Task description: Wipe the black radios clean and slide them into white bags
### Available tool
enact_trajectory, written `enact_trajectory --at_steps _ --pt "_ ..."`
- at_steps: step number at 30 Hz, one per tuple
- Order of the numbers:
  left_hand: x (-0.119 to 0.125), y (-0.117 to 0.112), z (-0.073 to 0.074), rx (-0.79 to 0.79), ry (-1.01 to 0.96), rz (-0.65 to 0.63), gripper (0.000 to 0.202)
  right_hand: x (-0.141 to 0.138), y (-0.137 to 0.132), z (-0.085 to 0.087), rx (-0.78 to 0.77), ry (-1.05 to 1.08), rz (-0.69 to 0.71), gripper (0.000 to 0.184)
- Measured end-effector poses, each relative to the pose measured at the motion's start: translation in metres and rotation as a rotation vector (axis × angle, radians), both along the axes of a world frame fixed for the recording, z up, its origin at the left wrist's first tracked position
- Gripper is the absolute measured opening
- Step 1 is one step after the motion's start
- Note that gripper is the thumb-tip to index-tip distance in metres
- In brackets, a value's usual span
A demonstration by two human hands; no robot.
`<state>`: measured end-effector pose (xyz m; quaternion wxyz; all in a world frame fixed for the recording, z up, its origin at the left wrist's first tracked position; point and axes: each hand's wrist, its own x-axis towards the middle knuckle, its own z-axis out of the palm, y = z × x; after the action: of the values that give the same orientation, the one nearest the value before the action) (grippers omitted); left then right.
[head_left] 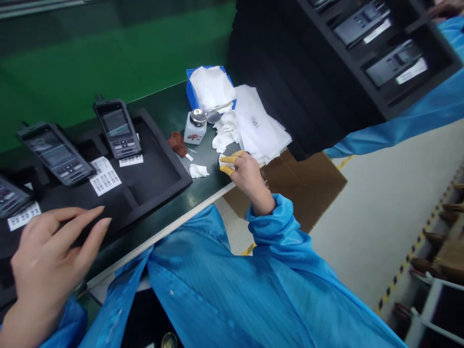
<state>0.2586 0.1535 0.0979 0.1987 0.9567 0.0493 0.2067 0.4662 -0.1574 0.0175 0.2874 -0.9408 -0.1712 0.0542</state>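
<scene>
My left hand (54, 263) hovers over the near edge of a black tray (159, 181), fingers stretched out and thumb apart, with nothing in it. In the tray stand black handheld devices with screens and keypads; one device (60, 153) is left of another device (116, 128). White label sheets (105, 176) lie under or beside them. At the table's front edge, my right hand (248, 176), with yellow finger cots, pinches a small white wipe (222, 163), mostly covered by the fingers. Left of it lies another white scrap (198, 170).
A white dispenser bottle (195, 128) with a metal lid stands by a brown cloth (177, 144). Behind are a blue box (191, 92) of wipes and a stack of white sheets (259, 123). At right, another person's blue sleeve (409, 118) reaches along stacked black trays (348, 82).
</scene>
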Motion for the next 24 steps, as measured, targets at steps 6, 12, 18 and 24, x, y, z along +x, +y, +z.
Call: enact_trajectory --at_steps 6,12,18,24 --pt "0.034 -0.018 0.009 0.226 -0.006 -0.172 0.021 -0.011 0.032 -0.011 0.121 0.041 0.209 0.023" --pt "0.046 -0.024 0.002 0.245 -0.009 -0.241 0.011 -0.016 0.042 -0.005 0.729 0.547 -0.160 0.005" --pt "0.050 -0.026 -0.004 0.232 0.007 -0.271 0.011 -0.011 0.030 0.022 1.318 1.119 -0.442 0.018" --pt "0.050 -0.026 -0.004 0.203 0.036 -0.236 0.012 -0.012 0.028 0.013 1.123 0.817 -0.420 0.013"
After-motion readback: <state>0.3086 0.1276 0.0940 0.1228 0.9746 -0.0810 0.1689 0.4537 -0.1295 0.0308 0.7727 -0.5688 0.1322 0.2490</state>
